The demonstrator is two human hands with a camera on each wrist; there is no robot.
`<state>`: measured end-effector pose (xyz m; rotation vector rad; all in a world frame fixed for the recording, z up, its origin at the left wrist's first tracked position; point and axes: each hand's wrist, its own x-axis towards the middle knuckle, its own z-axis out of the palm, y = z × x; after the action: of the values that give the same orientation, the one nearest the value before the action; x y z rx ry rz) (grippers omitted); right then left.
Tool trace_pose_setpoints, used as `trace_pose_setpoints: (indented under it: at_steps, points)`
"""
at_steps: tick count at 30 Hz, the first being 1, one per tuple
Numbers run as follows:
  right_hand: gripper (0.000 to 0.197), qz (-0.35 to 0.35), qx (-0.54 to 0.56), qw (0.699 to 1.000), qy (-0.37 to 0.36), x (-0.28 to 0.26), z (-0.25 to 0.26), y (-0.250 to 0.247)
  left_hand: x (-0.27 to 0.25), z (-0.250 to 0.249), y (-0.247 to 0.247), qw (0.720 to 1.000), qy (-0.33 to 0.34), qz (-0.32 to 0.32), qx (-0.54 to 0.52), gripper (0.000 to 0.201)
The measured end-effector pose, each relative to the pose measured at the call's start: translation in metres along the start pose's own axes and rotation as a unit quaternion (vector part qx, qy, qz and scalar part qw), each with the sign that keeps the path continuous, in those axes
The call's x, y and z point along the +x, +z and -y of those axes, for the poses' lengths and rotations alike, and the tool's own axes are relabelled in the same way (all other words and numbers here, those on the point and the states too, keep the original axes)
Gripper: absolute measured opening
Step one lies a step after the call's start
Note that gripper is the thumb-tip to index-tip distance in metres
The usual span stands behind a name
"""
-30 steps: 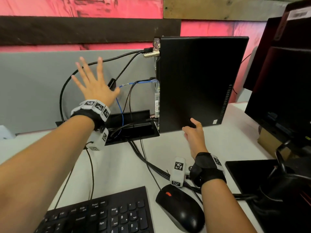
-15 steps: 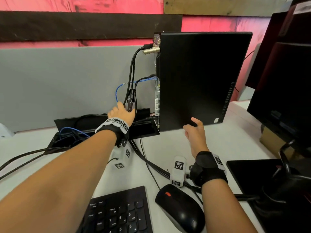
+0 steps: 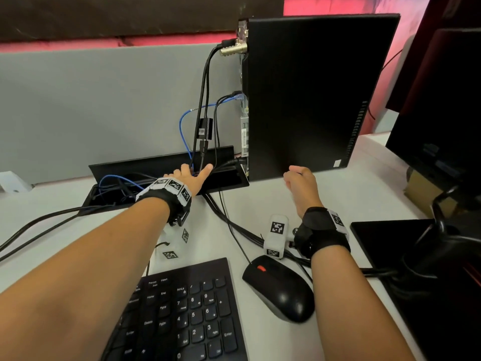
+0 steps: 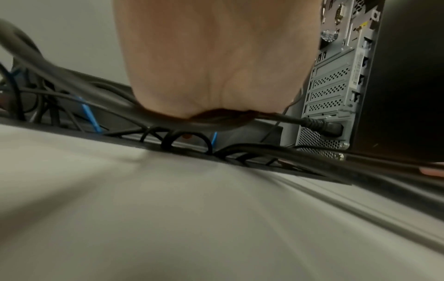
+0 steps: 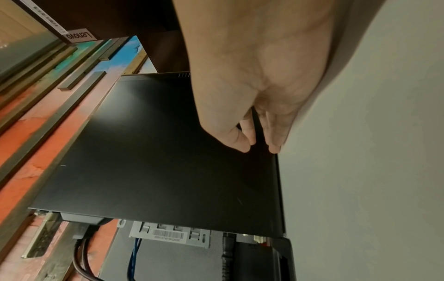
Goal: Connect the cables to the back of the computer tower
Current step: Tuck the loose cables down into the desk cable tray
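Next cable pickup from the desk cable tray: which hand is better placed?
Left. The left hand reaches into the cable tray among the cables, next to the back of the computer tower; the right hand grips the tower's lower edge on its side, not its back.

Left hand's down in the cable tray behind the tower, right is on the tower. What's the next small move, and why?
Probably close the left hand on a cable in the tray and lift its plug toward the back of the tower. The power cable and blue cable already look plugged in, free ports show above, and the right hand steadies the tower's lower edge.
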<state>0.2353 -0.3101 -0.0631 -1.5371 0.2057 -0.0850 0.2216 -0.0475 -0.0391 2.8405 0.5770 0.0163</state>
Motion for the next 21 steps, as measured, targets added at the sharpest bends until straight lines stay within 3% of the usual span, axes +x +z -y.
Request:
trace_pose_setpoints:
  at_steps: [2, 7, 11, 15, 19, 21]
  points:
    - [0.036, 0.003, -0.006, 1.000, 0.000, 0.001, -0.001, 0.001, 0.006, 0.003, 0.007, 1.000, 0.004, 0.006, 0.026, 0.109]
    - [0.038, 0.026, 0.012, 1.000, 0.010, -0.008, 0.009, 0.000, -0.002, -0.004, -0.002, 0.997, -0.057, 0.049, 0.006, 0.102]
    - [0.036, 0.102, 0.041, 0.994, 0.008, -0.031, 0.033, 0.002, 0.005, 0.003, -0.006, 0.996, -0.031, 0.072, -0.041, 0.101]
    - [0.032, 0.203, -0.026, 0.978, -0.043, -0.051, 0.065, 0.015, 0.009, 0.011, -0.014, 0.988, 0.002, 0.124, -0.089, 0.087]
    - [0.030, 0.311, -0.155, 0.932, -0.100, -0.080, 0.099, 0.047, 0.009, 0.010, -0.014, 0.989, 0.028, 0.121, -0.074, 0.066]
    - [0.030, 0.385, -0.274, 0.876, -0.098, -0.089, 0.098, 0.085, 0.011, 0.007, -0.018, 0.989, 0.039, 0.140, -0.032, 0.057]
